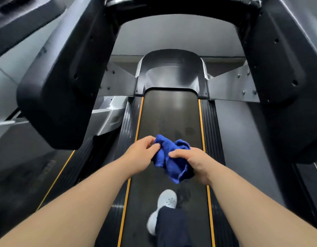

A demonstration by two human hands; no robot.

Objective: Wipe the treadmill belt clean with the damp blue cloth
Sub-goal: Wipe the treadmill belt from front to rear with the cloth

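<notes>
While the person stands on the treadmill belt [170,113], the blue cloth [169,160] hangs bunched above the belt's middle, held between both hands. The left hand [141,155] pinches its upper edge with curled fingers [151,139]. The right hand [196,164] grips its other side, thumb on top. A white shoe [168,198] rests on the belt below the cloth.

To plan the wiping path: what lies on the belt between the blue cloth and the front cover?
In the head view, only bare belt with faint dark smudges lies between the blue cloth and the front cover.
</notes>
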